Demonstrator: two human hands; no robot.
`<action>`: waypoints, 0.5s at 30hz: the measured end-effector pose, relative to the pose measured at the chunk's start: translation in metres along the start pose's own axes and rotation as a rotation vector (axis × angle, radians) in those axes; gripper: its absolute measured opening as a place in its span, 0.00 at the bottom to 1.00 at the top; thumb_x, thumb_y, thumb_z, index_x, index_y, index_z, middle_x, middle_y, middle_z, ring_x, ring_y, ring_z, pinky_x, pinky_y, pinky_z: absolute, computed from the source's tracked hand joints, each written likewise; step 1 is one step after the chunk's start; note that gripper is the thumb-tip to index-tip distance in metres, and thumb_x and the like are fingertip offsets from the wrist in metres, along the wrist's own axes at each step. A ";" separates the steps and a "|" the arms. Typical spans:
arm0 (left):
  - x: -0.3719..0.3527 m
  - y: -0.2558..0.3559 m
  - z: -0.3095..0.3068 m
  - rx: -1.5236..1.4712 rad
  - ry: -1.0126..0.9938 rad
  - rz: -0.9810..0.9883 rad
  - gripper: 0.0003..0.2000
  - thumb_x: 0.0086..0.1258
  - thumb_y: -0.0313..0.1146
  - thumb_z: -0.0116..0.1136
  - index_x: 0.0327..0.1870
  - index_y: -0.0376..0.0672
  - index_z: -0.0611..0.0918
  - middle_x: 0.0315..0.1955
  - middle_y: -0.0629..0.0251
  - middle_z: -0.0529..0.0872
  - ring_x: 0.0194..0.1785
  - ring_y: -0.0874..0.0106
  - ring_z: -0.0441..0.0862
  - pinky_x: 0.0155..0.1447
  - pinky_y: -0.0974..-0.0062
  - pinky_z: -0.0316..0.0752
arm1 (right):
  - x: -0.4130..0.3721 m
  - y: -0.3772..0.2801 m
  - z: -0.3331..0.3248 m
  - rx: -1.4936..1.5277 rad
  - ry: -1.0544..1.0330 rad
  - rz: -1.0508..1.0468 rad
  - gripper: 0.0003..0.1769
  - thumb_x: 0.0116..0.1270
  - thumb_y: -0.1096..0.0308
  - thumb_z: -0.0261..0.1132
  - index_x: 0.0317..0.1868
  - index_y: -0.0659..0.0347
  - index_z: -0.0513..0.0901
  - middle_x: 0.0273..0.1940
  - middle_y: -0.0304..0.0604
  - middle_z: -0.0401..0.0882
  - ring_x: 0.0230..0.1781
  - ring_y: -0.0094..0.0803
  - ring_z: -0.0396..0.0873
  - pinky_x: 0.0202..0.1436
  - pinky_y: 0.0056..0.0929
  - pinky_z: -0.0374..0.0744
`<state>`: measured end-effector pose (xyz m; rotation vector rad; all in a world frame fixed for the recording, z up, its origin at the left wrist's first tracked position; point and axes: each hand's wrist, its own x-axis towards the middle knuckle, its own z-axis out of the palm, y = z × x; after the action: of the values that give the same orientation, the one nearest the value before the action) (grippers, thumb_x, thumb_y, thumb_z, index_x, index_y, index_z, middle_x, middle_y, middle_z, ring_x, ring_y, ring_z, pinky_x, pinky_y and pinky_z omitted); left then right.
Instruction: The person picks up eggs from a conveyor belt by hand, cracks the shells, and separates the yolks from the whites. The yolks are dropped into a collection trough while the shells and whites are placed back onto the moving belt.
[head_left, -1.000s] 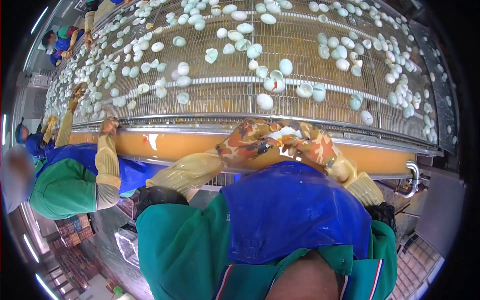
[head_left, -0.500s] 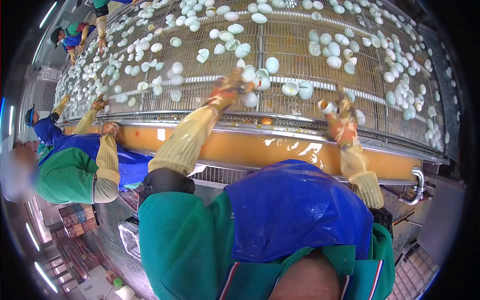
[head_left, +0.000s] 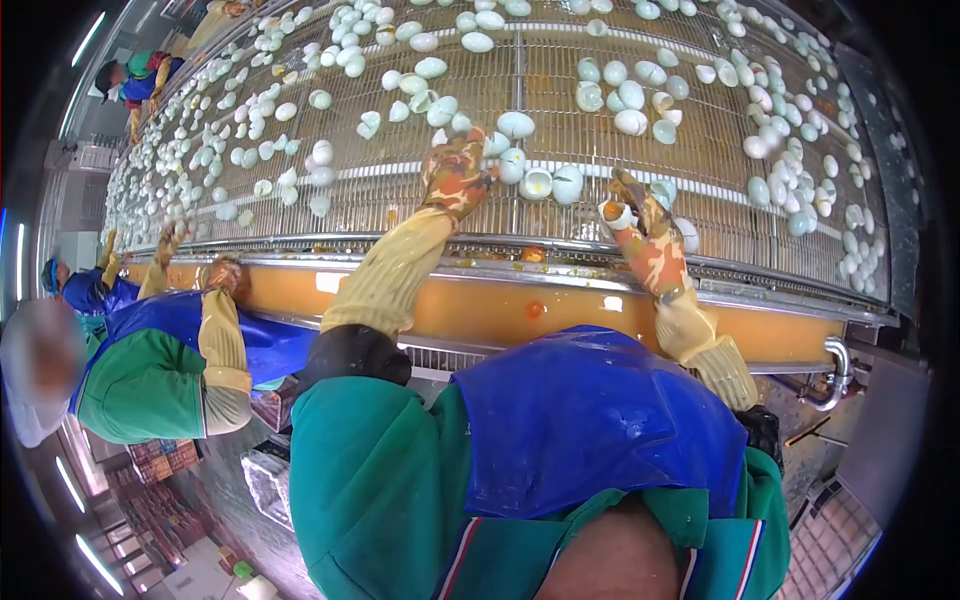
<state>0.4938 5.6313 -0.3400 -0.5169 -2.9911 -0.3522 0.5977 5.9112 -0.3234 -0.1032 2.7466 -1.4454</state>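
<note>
My left hand (head_left: 457,178), in a camouflage-patterned glove with a cream sleeve, reaches over the wire-mesh belt (head_left: 400,215). Its fingers are apart beside a cluster of pale blue-green eggs (head_left: 511,166); whether it touches one I cannot make out. Just to its right lie a broken-open shell (head_left: 537,184) and a pale egg (head_left: 568,183). My right hand (head_left: 650,235), gloved alike, is closed on a broken egg (head_left: 613,212) with orange yolk showing, above the belt's near edge. Another egg (head_left: 686,235) lies close by its outer side.
A metal rail (head_left: 560,262) edges the belt. Below it runs a trough of orange liquid (head_left: 470,310) with a bent metal pipe (head_left: 838,375) at its right end. Co-workers (head_left: 150,365) in green and blue stand along the left. Many eggs and shells (head_left: 790,180) cover the belt.
The eggs on the belt have shifted left. My right hand has moved left with the broken egg, while my left hand has stayed near the egg cluster, slightly lower.
</note>
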 end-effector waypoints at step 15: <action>0.046 0.024 0.025 -0.105 -0.149 0.007 0.20 0.61 0.38 0.56 0.53 0.41 0.74 0.45 0.55 0.80 0.47 0.58 0.78 0.51 0.65 0.72 | -0.030 0.104 -0.110 -0.394 0.263 0.129 0.34 0.57 0.65 0.65 0.65 0.54 0.65 0.57 0.50 0.72 0.53 0.38 0.75 0.55 0.33 0.74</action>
<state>0.4575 5.6739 -0.3538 -0.5874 -3.1255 -0.4936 0.6162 6.0628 -0.3466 0.2677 3.1446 -0.9306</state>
